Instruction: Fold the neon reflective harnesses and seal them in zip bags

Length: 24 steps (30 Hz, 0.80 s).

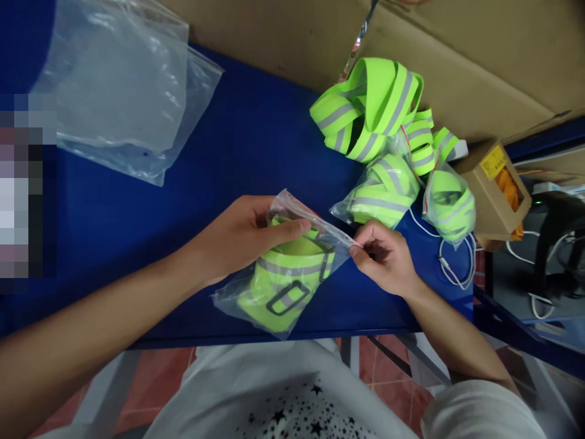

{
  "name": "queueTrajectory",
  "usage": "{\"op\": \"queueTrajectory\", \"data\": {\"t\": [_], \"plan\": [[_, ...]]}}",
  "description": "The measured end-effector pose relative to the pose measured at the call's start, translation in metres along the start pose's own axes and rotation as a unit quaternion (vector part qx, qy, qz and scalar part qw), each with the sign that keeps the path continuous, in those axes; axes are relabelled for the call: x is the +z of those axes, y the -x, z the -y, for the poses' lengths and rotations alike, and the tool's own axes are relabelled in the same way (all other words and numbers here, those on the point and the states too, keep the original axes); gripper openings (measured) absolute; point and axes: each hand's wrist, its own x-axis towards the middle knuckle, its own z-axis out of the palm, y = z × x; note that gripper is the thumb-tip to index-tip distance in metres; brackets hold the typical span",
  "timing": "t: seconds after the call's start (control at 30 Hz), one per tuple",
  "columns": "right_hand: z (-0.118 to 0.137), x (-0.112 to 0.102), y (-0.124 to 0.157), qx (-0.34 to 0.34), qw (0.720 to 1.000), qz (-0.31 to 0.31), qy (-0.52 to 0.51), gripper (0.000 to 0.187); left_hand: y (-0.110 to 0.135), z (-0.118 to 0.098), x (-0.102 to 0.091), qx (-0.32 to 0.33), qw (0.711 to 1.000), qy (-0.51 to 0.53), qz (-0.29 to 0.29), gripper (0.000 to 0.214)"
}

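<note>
A clear zip-lock bag [338, 251] lies near the front edge of the blue table, with a rolled neon-yellow reflective strap [286, 268] inside it. The strap has a grey stripe and a dark rectangular buckle. My left hand [242, 235] grips the bag's upper left, thumb over the plastic and fingers partly hidden behind it. At the other end of the red-edged seal, my right hand [384, 256] pinches the bag's corner between thumb and fingertips. The bag's mouth edge is stretched between both hands.
Behind my right hand sit bagged straps [384, 189] and a loose heap of reflective straps [370, 110]. Another bagged strap [450, 204], a white cable [457, 280] and a small cardboard box [491, 189] stand right. Clear plastic bags [123, 79] lie on the blue table [256, 134] at left.
</note>
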Motion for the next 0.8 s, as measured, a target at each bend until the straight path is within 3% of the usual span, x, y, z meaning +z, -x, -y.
{"op": "queueTrajectory", "data": {"t": [0.33, 0.6, 0.8], "plan": [[0.004, 0.000, 0.002, 0.003, 0.999, 0.042, -0.011, 0.012, 0.002, 0.002, 0.001, 0.054, 0.991, -0.119, 0.037, 0.025], [0.005, 0.004, 0.002, 0.009, 0.999, 0.050, -0.021, 0.013, 0.001, -0.001, 0.008, 0.066, 0.986, -0.133, 0.070, 0.023], [0.006, 0.007, 0.003, 0.001, 0.998, 0.055, -0.028, 0.007, 0.001, 0.002, 0.010, 0.059, 0.982, -0.147, 0.104, 0.037]]}}
